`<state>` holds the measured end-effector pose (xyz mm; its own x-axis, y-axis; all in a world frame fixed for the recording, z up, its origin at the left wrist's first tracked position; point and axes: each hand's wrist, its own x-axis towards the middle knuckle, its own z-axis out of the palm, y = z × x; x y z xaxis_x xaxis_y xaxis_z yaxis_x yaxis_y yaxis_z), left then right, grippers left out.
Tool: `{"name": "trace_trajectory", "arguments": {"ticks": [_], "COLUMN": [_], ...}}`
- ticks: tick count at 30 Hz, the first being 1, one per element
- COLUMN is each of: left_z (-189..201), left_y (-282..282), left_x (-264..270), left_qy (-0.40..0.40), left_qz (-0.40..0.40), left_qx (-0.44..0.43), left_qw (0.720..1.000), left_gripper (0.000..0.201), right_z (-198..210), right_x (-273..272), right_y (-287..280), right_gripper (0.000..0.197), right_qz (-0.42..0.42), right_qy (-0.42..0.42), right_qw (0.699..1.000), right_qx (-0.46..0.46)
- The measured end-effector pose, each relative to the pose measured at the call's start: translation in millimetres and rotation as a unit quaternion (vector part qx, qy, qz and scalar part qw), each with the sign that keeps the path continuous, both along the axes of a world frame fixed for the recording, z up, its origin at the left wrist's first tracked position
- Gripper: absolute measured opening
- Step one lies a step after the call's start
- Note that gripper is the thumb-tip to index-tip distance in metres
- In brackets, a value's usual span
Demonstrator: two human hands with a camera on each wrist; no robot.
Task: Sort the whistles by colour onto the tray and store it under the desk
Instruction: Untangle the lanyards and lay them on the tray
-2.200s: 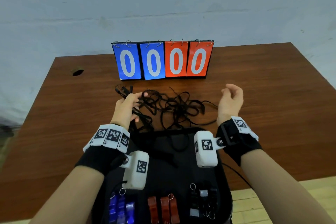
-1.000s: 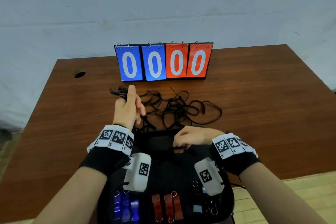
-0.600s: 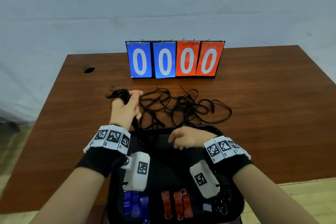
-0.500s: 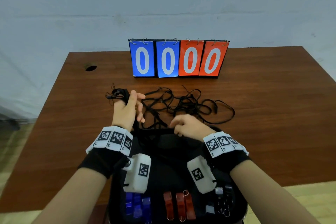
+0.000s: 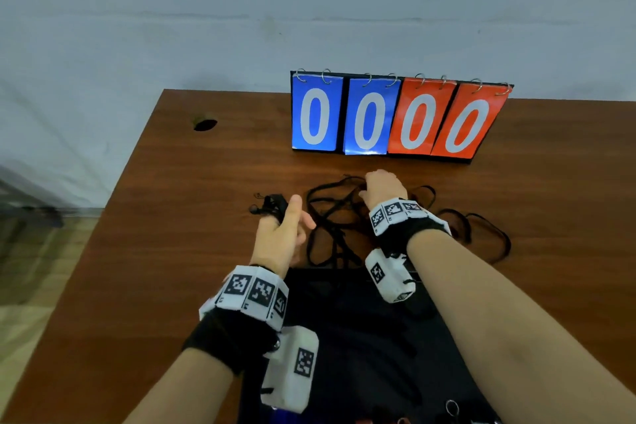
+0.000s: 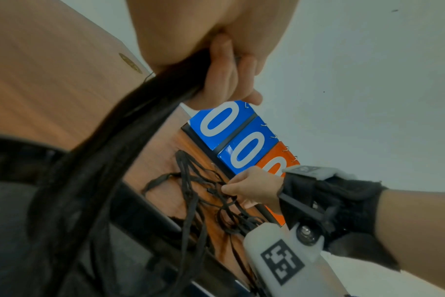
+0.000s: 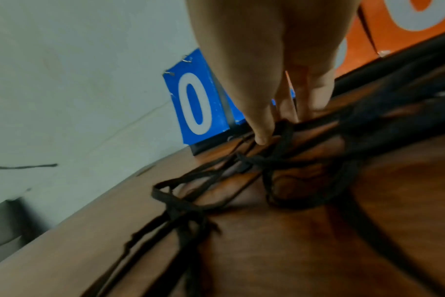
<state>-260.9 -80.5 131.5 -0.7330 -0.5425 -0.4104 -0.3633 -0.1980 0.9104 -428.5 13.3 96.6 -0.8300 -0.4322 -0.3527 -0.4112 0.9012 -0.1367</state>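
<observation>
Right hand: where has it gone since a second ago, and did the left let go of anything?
The right hand left the tray's far rim and reached forward into the loose black cords before the scoreboard; its fingertips now touch them. The left hand released nothing: it still grips its gathered bunch of cords. Scoreboard unchanged.

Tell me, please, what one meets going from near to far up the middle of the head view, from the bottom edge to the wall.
Black tray → left hand gripping a bundle of black cords → right hand on the loose cords → scoreboard reading 0000 → the desk's far edge.
</observation>
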Motion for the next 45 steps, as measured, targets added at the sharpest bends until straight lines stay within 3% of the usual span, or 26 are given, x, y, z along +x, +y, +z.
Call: {"name": "trace_trajectory", "arguments": {"ticks": [5, 10, 13, 16, 19, 23, 27, 30, 33, 36, 39, 42, 44, 45], "left_z": [-6.4, -9.6, -3.0, 4.2, 10.1, 15.8, 20.6, 38.0, 52.2, 60.7, 61.5, 56.4, 51.4, 49.9], "left_y": [-7.2, -3.5, 6.9, 17.1, 28.1, 35.5, 33.2, 28.0, 20.8, 11.4, 6.7, 17.9, 30.9, 37.3], "left_x": [-2.5, -11.6, -17.5, -22.5, -25.1, -19.0, -14.8, -14.3, -11.4, -6.5, -3.2, -2.9, -5.0, -6.9], "left_qy": [-0.007, -0.004, 0.017, 0.038, 0.06, 0.095, 0.1, 0.109, 0.173, 0.156, 0.129, 0.085, 0.063, 0.055], "left_qz": [0.008, 0.013, -0.003, -0.026, -0.034, -0.012, 0.048, 0.121, 0.163, 0.175, 0.154, 0.084, 0.029, 0.008], "left_qx": [0.026, 0.034, 0.05, 0.048, 0.043, 0.005, -0.044, 0.024, 0.126, 0.104, 0.05, 0.014, -0.004, -0.009], "left_qw": [1.0, 0.999, 0.999, 0.998, 0.997, 0.995, 0.993, 0.986, 0.963, 0.967, 0.978, 0.993, 0.998, 0.998], "left_gripper": [0.051, 0.046, 0.032, 0.015, 0.014, 0.017, 0.034, 0.042, 0.041, 0.042, 0.041, 0.04, 0.034, 0.03], "right_z": [-6.6, 17.8, 29.4, 37.9, 47.8, 53.7, 53.5, 51.9, 46.9, 43.2, 44.7, 51.6, 58.2, 60.9], "right_x": [-4.5, 9.5, 21.5, 45.5, 78.2, 96.1, 102.7, 97.8, 81.5, 63.5, 49.5, 48.4, 55.0, 59.9], "right_y": [8.1, 24.4, 30.2, 32.5, 31.0, 34.6, 50.5, 68.9, 91.3, 118.2, 139.6, 141.4, 135.1, 131.9], "right_gripper": [0.021, 0.033, 0.037, 0.027, 0.022, 0.028, 0.019, 0.025, 0.024, 0.023, 0.02, 0.014, 0.008, 0.007], "right_qz": [-0.045, -0.073, -0.097, -0.037, 0.06, 0.049, 0.033, 0.033, 0.017, -0.036, -0.101, -0.122, -0.086, -0.049], "right_qy": [0.035, 0.071, 0.055, 0.042, 0.027, -0.038, -0.115, -0.102, -0.065, -0.053, -0.031, -0.034, -0.109, -0.171], "right_qw": [0.998, 0.978, 0.961, 0.945, 0.939, 0.902, 0.897, 0.915, 0.942, 0.954, 0.956, 0.934, 0.923, 0.928], "right_qx": [-0.034, -0.18, -0.254, -0.324, -0.337, -0.426, -0.425, -0.39, -0.329, -0.293, -0.273, -0.334, -0.359, -0.328]}}
